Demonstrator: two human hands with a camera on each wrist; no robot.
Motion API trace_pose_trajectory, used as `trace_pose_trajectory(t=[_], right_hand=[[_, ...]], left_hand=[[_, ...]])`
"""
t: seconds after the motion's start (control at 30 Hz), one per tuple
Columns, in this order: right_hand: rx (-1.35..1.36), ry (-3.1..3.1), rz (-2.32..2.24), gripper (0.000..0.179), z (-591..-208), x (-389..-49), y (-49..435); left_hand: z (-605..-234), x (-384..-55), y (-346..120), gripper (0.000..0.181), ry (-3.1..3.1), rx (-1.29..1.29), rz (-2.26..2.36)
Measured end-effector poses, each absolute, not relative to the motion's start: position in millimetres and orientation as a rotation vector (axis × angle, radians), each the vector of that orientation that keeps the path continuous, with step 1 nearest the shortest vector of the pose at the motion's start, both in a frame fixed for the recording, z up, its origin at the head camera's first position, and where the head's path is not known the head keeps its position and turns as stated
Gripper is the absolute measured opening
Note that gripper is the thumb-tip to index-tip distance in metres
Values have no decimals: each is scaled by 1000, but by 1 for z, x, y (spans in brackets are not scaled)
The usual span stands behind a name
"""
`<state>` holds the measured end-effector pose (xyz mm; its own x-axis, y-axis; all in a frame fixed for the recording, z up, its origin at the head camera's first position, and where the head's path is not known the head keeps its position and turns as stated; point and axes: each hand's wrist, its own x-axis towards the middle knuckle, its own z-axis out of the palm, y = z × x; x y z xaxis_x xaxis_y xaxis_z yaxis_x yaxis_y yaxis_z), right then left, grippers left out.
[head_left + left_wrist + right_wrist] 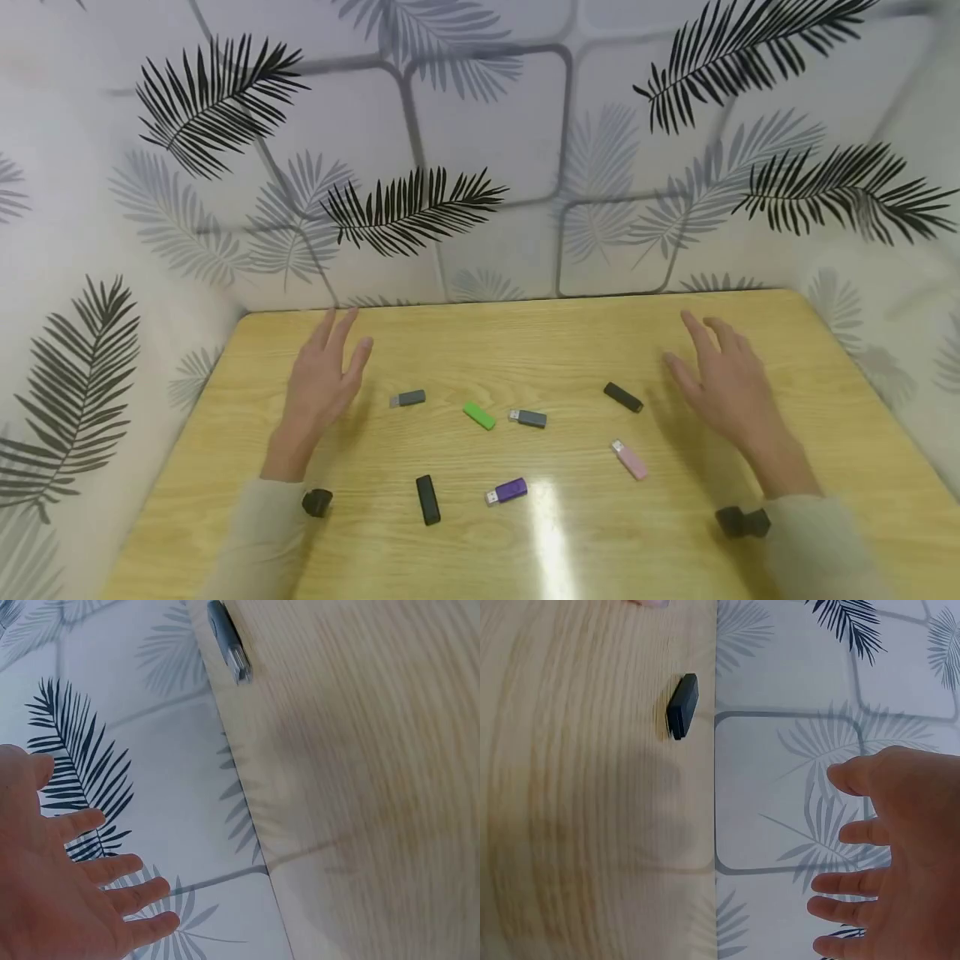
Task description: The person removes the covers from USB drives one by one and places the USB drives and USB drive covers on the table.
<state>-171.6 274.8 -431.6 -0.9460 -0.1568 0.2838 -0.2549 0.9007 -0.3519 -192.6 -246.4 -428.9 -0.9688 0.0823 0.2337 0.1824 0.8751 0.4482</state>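
Observation:
Several USB sticks lie scattered on a wooden table. My left hand (322, 379) hovers at the left with fingers extended, nearest to a grey USB stick (408, 398), which also appears at the top of the left wrist view. On the other side, my right hand (723, 383) is held out with spread fingers beside a black USB stick (623, 397). A pink USB stick (630, 460) lies a little nearer to me. Between the hands are a green stick (479, 415), a blue-grey USB stick (528, 418), a purple USB stick (507, 492) and another black stick (428, 500). Both hands hold nothing.
The light wooden table (360, 550) ends at the back against a pale curtain-like wall covering (487, 125) with leaf prints, which also runs along both sides. Light reflects in a bright streak on the tabletop. Dark devices sit at both wrists.

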Motion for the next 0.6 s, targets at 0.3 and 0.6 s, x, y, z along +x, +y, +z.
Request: trace_pose_trajectory(t=[0.3,0.6], right_hand=[[331,-2708,879,62,-442,-165,260],[313,-2714,1128,59,-455,-166,254]], left_hand=[[-430,-182,-226,63,-2762,-236,-1014],[-436,-175,-209,59,-2652,-278,-1275]])
